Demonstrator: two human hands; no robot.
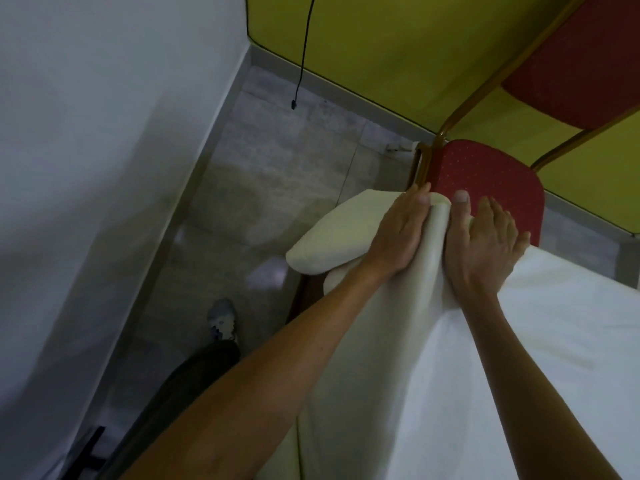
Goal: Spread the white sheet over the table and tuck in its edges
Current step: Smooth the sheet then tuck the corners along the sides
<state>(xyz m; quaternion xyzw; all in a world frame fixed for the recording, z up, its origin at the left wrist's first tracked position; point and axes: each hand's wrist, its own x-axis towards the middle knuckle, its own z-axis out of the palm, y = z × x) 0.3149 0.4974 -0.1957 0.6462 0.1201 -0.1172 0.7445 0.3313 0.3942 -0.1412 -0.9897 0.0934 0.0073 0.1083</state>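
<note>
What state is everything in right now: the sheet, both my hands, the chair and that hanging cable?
White cloth sheet: spread over the table top, bunched into a raised fold at the corner.
Cream flap: sticks out sideways past the corner, untucked.
Left hand: flat, fingers straight, pressing the fold.
Right hand: flat, thumb against the fold's other side.
Red dotted padded chair: standing just beyond the corner.
Thin black cable: hanging loose.
</note>
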